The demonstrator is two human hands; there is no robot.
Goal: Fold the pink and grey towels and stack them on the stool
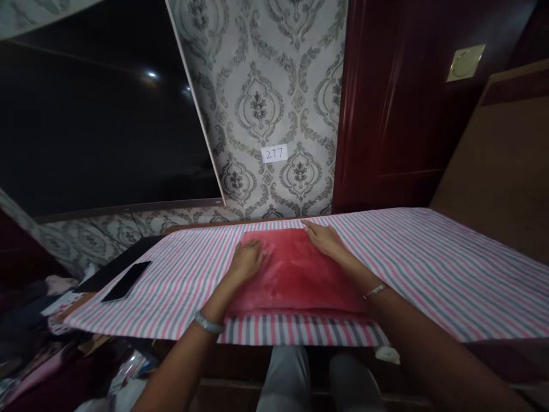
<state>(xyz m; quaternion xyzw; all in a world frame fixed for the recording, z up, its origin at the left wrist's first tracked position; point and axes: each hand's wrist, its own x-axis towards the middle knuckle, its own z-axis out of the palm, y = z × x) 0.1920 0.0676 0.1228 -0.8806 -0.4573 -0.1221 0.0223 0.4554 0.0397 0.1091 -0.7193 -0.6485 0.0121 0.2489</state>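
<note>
A red folded cloth (pixel 295 274) lies on the striped cloth that covers the table, its near edge showing stacked layers. What kind of cloth item it is, I cannot make out. My left hand (pixel 247 260) rests on its upper left part, fingers spread and slightly blurred. At the far right corner, my right hand (pixel 323 237) touches the edge with its fingers stretched out. Neither hand is wrapped round anything.
The pink, grey and white striped tablecloth (pixel 429 269) hangs over the near table edge. A black phone (pixel 126 281) lies on the left. Behind are a large television (pixel 98 114) and a paper label (pixel 274 153) on the wall. A cardboard panel (pixel 501 160) leans at the right.
</note>
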